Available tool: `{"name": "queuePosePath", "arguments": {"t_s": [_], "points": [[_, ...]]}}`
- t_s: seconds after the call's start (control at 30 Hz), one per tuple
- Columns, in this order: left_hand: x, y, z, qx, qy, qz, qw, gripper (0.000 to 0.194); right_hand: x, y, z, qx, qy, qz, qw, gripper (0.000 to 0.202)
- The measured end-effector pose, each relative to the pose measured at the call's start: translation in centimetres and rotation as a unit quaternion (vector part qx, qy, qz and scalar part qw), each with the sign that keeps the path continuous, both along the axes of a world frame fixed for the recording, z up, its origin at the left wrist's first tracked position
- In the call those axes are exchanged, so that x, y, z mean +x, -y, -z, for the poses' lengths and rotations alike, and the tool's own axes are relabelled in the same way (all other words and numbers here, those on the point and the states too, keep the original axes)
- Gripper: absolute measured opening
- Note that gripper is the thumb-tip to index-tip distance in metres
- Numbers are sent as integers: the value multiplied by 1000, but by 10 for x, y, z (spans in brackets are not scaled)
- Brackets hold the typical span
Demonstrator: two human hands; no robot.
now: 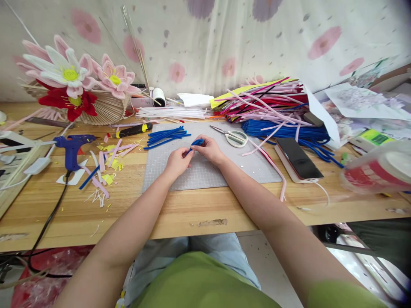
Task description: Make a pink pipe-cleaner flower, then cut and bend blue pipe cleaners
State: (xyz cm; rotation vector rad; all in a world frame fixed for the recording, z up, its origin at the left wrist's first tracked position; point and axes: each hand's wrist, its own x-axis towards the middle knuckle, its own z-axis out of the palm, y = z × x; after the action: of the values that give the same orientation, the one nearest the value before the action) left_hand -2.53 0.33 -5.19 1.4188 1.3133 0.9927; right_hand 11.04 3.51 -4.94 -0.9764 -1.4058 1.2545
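Above the grey cutting mat [212, 173], my left hand [178, 162] and my right hand [207, 149] meet, both closed on a short blue pipe cleaner piece [197, 142]. Its upper end pokes out past my right fingertips; the rest is hidden by my fingers. Just beyond my left hand lies a small group of cut blue pipe cleaners [167, 136]. Scissors [233, 137] with pale handles rest on the mat to the right of my right hand.
A blue glue gun [72, 149] stands at left, near yellow and pink scraps [111, 164]. Fuzzy flowers [70, 75] sit behind it. Bundled pipe cleaners [266, 102] lie at the back right, with a phone [298, 158] and a plastic cup [379, 169] nearer me.
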Motion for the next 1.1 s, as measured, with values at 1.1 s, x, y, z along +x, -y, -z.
{"name": "queuePosePath", "arguments": {"t_s": [1.1], "points": [[-13,1,-27,-175,171,37,969,6,0,6,1,-42,16,-34,998,29]]}}
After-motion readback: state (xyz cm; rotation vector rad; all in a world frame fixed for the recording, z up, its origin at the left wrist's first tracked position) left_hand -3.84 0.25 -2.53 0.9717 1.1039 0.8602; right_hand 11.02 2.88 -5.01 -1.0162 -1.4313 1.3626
